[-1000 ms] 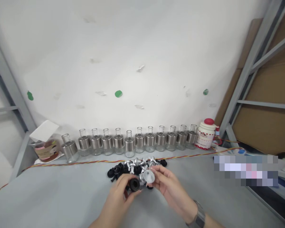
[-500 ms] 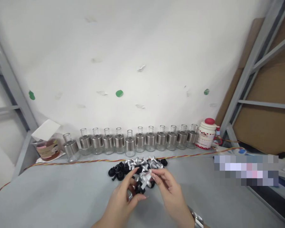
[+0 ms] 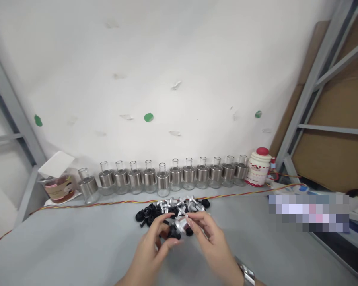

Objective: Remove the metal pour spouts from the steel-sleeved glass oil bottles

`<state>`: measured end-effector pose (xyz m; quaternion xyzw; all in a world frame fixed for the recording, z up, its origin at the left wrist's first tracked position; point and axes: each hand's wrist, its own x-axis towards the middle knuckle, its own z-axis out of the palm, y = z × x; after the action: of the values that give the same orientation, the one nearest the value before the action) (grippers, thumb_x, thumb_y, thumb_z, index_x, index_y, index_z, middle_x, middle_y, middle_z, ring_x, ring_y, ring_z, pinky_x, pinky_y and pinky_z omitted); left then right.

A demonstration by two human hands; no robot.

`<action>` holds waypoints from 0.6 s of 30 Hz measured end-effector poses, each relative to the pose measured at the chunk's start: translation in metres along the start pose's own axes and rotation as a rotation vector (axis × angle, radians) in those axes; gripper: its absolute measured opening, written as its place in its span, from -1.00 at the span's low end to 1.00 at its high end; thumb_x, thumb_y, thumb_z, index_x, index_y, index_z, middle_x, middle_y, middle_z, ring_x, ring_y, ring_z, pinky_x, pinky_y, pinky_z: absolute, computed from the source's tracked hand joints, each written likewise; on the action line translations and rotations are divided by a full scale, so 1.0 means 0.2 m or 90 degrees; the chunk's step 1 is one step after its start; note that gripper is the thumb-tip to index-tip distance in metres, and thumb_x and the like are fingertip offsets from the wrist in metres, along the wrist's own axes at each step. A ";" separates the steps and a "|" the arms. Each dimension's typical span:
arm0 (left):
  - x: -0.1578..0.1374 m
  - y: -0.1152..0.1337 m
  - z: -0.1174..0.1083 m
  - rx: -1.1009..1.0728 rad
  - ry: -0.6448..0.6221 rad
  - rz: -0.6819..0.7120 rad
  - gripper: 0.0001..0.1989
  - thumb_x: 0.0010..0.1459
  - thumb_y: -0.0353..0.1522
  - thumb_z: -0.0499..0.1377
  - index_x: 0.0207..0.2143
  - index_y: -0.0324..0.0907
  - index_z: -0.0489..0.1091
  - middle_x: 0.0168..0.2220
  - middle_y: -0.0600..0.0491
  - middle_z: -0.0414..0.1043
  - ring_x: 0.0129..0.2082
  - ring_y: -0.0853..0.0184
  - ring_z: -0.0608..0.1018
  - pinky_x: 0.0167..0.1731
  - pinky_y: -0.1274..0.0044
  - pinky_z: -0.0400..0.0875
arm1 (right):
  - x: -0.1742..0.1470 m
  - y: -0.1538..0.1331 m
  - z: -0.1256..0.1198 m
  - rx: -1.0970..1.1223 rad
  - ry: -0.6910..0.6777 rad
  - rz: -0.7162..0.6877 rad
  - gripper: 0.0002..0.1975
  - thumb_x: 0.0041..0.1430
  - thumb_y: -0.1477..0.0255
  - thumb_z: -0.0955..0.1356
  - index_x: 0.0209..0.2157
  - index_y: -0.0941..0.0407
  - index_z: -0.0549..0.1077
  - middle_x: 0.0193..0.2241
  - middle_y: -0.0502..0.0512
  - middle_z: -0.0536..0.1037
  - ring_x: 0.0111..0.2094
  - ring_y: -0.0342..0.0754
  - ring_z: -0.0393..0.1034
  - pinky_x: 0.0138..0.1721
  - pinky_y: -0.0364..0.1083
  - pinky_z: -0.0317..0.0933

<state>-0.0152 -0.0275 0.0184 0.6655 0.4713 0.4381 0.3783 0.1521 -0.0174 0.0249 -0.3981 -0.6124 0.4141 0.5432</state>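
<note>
My right hand [image 3: 210, 236] pinches a silver flanged stopper piece [image 3: 180, 225] between thumb and fingers. My left hand [image 3: 155, 242] curls around a black stopper piece [image 3: 174, 232], its fingertips partly hiding it. The silver piece is close against the black one; whether they are joined I cannot tell. Just beyond my hands lies a loose heap of silver stopper pieces [image 3: 192, 206] and black stopper pieces [image 3: 140, 216] on the grey table.
Several glass bottles with metal sleeves [image 3: 162, 179] stand in a row along the wall. A twisted red-yellow wire [image 3: 113, 203] runs before them. A plastic tub [image 3: 59, 189] stands at the left end, a white-and-red jar [image 3: 258, 169] at the right. A grey table [image 3: 77, 246] spreads below.
The silver piece in my right hand has turned, its flange now facing the black piece and its stem out of sight. My hands stay nearly in place.
</note>
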 end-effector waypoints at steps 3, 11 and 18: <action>-0.01 0.04 0.01 -0.066 0.029 -0.007 -0.61 0.13 -0.19 -0.08 -0.02 -0.15 0.13 -0.48 0.12 0.28 -0.53 0.40 0.37 -0.47 0.57 0.26 | 0.01 -0.02 0.01 0.079 -0.040 0.018 -0.86 0.09 0.35 0.27 -0.30 0.11 0.31 -0.39 0.05 0.46 -0.34 -0.08 0.37 -0.26 -0.09 0.23; 0.01 0.05 0.01 -0.113 0.100 -0.012 -0.60 0.11 -0.14 -0.05 -0.07 -0.16 0.15 -0.55 0.16 0.21 -0.58 0.42 0.30 -0.54 0.59 0.21 | 0.02 0.00 0.04 0.153 -0.133 0.118 -0.75 -0.02 0.31 0.35 -0.29 0.14 0.40 -0.43 0.04 0.46 -0.47 -0.11 0.35 -0.39 -0.09 0.26; 0.02 0.06 0.01 -0.119 0.094 -0.029 -0.75 0.09 -0.17 0.01 -0.29 -0.17 0.19 -0.59 0.19 0.23 -0.60 0.45 0.31 -0.56 0.61 0.21 | 0.00 0.03 0.04 0.067 -0.173 0.134 -0.83 -0.01 0.36 0.33 -0.50 0.12 0.24 -0.61 -0.10 0.35 -0.56 -0.16 0.28 -0.48 -0.16 0.20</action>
<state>-0.0094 -0.0278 0.0295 0.5822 0.4702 0.5193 0.4126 0.1449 -0.0151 0.0192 -0.3718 -0.6126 0.5499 0.4291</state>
